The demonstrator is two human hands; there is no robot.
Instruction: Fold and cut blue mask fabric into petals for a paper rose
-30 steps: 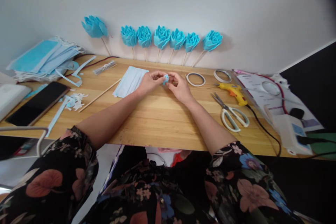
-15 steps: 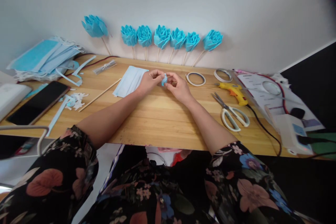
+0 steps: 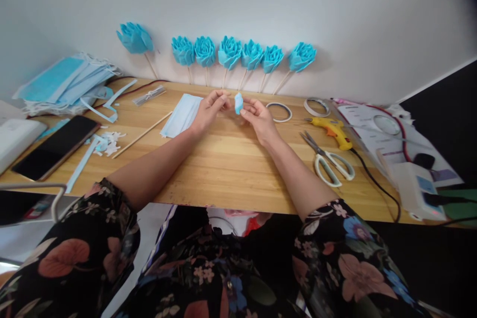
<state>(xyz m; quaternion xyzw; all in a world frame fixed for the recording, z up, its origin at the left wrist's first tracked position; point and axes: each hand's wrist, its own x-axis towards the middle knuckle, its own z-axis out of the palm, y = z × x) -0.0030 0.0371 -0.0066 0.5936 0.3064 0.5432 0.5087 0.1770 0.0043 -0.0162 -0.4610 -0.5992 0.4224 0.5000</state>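
Observation:
Between the fingertips and thumb of my right hand (image 3: pixel 259 118), a small folded piece of blue mask fabric (image 3: pixel 239 103) stands upright above the table, its lower end pinched. My left hand (image 3: pixel 213 110) is just left of it, thumb and fingers drawn together and apart from the fabric; whether they hold anything is too small to tell. Under my left hand lies a pale blue face mask (image 3: pixel 181 115), partly covered. A thin wooden stick (image 3: pixel 142 135) rests to the left of the mask.
Several blue fabric flowers (image 3: pixel 230 53) on sticks lean against the wall. Rightward lie a tape roll (image 3: pixel 279 118), another tape roll (image 3: pixel 316 107), a yellow glue gun (image 3: pixel 331 130) and scissors (image 3: pixel 328 159). Leftward are stacked masks (image 3: pixel 55 82), fabric scraps (image 3: pixel 108 143) and a phone (image 3: pixel 55 148).
My left hand has let go of the blue fabric piece and drawn slightly left. My right hand has shifted a little right, keeping hold, and the piece now shows upright.

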